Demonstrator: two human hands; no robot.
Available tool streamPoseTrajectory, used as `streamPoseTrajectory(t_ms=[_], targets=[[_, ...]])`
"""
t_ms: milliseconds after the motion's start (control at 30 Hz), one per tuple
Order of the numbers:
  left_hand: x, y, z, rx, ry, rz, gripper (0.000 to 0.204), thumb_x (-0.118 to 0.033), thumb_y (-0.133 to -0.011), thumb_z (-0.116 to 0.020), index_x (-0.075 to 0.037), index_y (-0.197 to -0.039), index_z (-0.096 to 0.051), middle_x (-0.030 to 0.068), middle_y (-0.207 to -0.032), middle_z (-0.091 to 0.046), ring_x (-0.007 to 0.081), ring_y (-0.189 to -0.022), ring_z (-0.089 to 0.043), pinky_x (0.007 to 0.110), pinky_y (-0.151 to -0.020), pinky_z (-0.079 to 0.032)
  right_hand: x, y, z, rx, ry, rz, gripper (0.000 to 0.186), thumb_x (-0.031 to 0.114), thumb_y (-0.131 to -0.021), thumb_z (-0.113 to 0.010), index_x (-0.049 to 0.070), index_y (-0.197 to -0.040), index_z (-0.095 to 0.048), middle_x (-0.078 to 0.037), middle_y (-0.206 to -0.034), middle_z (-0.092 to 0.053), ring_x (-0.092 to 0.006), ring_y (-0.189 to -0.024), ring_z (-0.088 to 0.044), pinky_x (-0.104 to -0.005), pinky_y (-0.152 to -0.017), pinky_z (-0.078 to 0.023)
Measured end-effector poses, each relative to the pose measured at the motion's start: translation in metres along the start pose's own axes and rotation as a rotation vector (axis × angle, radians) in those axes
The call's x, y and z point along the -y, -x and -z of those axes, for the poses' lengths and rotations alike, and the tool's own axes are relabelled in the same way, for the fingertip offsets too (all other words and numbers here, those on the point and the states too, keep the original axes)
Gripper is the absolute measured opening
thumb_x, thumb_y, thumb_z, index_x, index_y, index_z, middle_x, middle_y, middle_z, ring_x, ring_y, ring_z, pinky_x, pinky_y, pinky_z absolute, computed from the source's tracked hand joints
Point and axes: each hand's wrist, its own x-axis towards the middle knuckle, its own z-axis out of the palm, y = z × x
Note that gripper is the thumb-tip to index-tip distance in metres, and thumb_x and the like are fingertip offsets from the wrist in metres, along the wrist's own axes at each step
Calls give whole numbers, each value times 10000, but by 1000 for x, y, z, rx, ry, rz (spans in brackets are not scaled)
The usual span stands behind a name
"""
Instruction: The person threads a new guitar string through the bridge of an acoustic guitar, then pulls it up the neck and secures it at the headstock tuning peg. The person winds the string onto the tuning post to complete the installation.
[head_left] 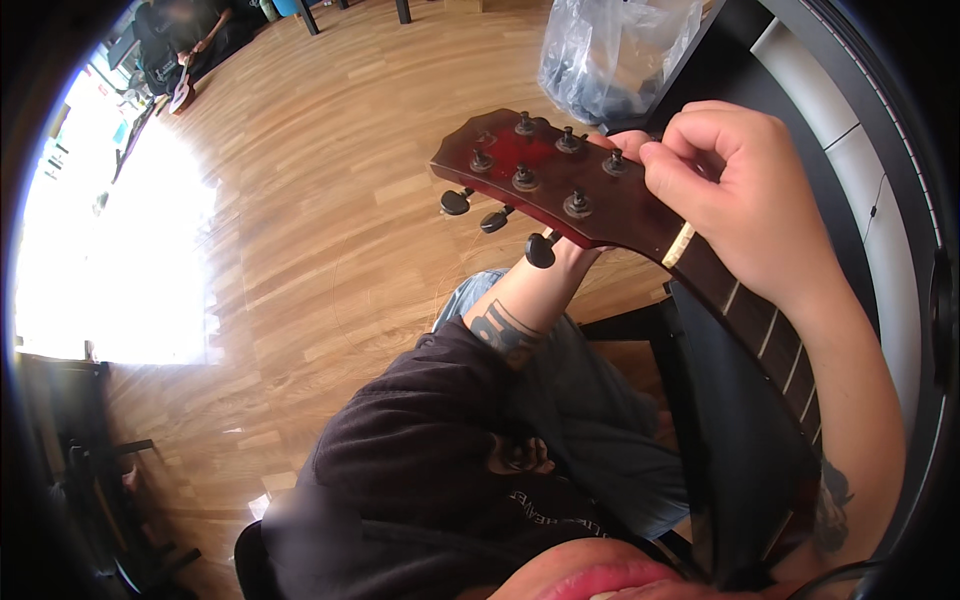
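Observation:
A dark red guitar headstock [540, 165] points up and left before me, with black tuning pegs along its edge and bare metal posts on its face. No strings show across the pale nut [678, 245] or the dark fretboard [770, 325]. My left hand [577, 252] reaches under the headstock and supports it from behind; most of its fingers are hidden. Beside the headstock's right edge, just above the nut, my right hand [740, 170] is closed, thumb against curled fingers. What it pinches, if anything, is too small to make out.
A clear plastic bag [610, 65] stands on the wood floor [330, 200] beside a black furniture edge [735, 45]. Faint thin curved lines cross the floor. At the far left, another person sits near a small guitar [182, 92]. Black metal framework [100, 490] stands at the lower left.

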Motion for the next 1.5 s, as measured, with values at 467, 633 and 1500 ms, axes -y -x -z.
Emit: streamPoseTrajectory(t_ms=[467,633,1500], targets=[[6,-4,9,180,-75,-217,123,-225,-975,-711,-166,-1051,-635,9,-1127,-638,238,-1138,-625,471,-1076,-471,3,-1,-4,-89,-4,46,249,35,-831,-695,-56,-675,-524,-87,-617,-500,-106,-569,-476,-297,-540,-387],[27,-6,11,261,-54,-268,244,-212,-966,-726,-148,-1169,-604,30,-1221,-611,277,-1193,-615,472,-1047,-517,1,0,-3,-72,-37,36,260,23,-830,-692,-51,-656,-514,-51,-604,-467,-92,-564,-450,-291,-526,-360],[16,-1,11,-42,51,32,129,-311,-961,-741,-202,-1021,-707,14,-1091,-726,201,-1040,-690,406,-906,-577,3,-2,-1,-156,119,242,302,61,-772,-711,-42,-586,-497,-140,-512,-474,-201,-450,-452,-329,-483,-362]])
